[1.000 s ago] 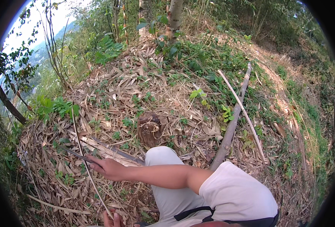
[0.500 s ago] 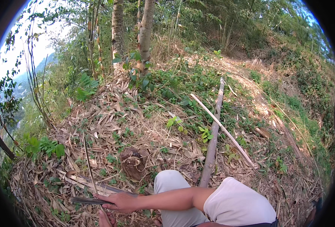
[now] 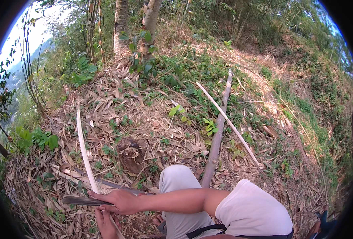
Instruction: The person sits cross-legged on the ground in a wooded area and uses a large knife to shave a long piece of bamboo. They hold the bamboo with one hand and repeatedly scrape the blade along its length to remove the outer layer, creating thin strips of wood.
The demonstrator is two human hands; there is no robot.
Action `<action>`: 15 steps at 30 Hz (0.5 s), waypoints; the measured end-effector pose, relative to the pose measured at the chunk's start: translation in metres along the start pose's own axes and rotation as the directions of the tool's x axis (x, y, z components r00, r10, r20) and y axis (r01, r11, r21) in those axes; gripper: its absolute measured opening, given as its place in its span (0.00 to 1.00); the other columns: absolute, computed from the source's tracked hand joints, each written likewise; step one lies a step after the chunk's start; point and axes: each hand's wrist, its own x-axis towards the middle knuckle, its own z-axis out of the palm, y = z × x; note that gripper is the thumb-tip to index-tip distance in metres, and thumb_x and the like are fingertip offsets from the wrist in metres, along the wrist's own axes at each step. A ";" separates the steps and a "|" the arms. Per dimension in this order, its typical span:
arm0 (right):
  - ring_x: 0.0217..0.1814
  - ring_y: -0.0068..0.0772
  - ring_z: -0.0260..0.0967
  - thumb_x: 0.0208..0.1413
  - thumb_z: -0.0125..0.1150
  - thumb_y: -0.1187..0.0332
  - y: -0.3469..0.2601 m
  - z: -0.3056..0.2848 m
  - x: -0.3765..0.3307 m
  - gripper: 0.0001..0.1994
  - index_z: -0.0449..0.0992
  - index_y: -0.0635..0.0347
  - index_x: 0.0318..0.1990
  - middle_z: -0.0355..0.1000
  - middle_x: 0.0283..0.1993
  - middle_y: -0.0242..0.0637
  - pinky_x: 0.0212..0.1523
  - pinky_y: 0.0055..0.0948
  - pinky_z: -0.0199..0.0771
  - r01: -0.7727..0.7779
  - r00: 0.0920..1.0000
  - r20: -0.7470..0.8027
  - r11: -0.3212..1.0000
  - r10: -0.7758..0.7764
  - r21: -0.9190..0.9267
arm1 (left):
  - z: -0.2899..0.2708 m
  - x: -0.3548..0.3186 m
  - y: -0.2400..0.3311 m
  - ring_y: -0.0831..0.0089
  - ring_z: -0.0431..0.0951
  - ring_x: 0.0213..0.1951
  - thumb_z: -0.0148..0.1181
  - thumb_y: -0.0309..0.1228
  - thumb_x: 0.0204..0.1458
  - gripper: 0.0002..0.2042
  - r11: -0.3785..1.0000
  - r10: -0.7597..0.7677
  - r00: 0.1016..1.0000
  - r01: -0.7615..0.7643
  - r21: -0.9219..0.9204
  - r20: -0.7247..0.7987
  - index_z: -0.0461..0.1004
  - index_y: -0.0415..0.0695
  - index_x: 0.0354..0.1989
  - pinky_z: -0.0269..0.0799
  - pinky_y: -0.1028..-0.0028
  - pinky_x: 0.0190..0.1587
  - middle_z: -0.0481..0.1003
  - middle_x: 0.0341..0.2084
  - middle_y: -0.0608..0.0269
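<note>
A long, pale strip of split wood or bamboo (image 3: pixel 83 145) stands up from my hands, leaning slightly left and curving toward its tip. My left hand (image 3: pixel 106 224) is closed around its lower part, near the bottom edge. Just above, my right hand (image 3: pixel 122 202) reaches across from the right and grips a knife with a dark, flat blade (image 3: pixel 79 200). The blade points left and crosses the strip close to my fingers. The knife's handle is hidden in my right hand.
A cut stump (image 3: pixel 130 155) stands beyond my hands. Flat split pieces (image 3: pixel 71 173) lie left of it. A long pole (image 3: pixel 220 131) and a thinner pale stick (image 3: pixel 232 125) cross on the leafy slope. Two tree trunks (image 3: pixel 120 28) rise behind.
The strip now reaches higher and shows its broad pale face instead of a narrow brown edge. My left hand has come up further into view. The whole view has shifted slightly.
</note>
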 end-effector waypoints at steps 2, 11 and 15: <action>0.31 0.55 0.73 0.67 0.40 0.45 -0.003 -0.002 -0.002 0.31 0.49 0.43 0.74 0.73 0.29 0.50 0.34 0.47 0.71 0.007 0.999 0.042 0.999 -0.009 0.048 | 0.007 -0.012 0.018 0.82 0.59 0.10 0.39 0.45 0.67 0.11 0.991 -0.074 0.997 0.075 -0.107 0.011 0.62 0.52 0.41 0.53 0.81 0.08 0.62 0.20 0.71; 0.28 0.57 0.72 0.67 0.40 0.44 0.003 0.009 0.004 0.31 0.49 0.43 0.74 0.72 0.27 0.49 0.32 0.48 0.71 0.055 0.984 0.172 0.998 -0.050 -0.028 | 0.002 -0.020 0.019 0.81 0.57 0.10 0.34 0.48 0.67 0.16 0.981 -0.195 0.977 0.192 -0.039 -0.084 0.61 0.48 0.40 0.49 0.79 0.08 0.61 0.20 0.69; 0.27 0.53 0.71 0.67 0.39 0.44 0.005 0.020 0.004 0.30 0.51 0.42 0.73 0.70 0.25 0.47 0.29 0.47 0.70 0.154 0.969 0.197 0.988 -0.147 -0.023 | -0.001 -0.025 0.004 0.80 0.57 0.10 0.32 0.46 0.68 0.17 0.988 -0.156 0.973 0.156 -0.013 -0.170 0.61 0.46 0.39 0.50 0.79 0.08 0.61 0.21 0.67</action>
